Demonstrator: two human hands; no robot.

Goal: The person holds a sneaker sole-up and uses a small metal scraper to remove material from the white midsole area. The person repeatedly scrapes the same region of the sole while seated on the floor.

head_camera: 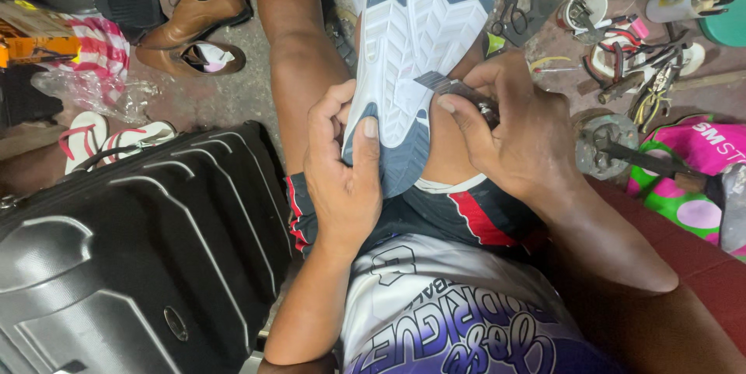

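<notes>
A sports shoe lies sole up across my lap, its sole white and blue with a ridged tread. My left hand grips the heel end, thumb pressed on the blue part of the sole. My right hand holds a small dark flat tool whose tip touches the sole's edge near the heel. My knees and dark red-trimmed shorts sit under the shoe.
A black hard suitcase lies at lower left. Brown leather shoes and pink-strapped sandals rest on the floor at upper left. Scissors, pliers and several tools clutter the upper right, beside a pink and green bag.
</notes>
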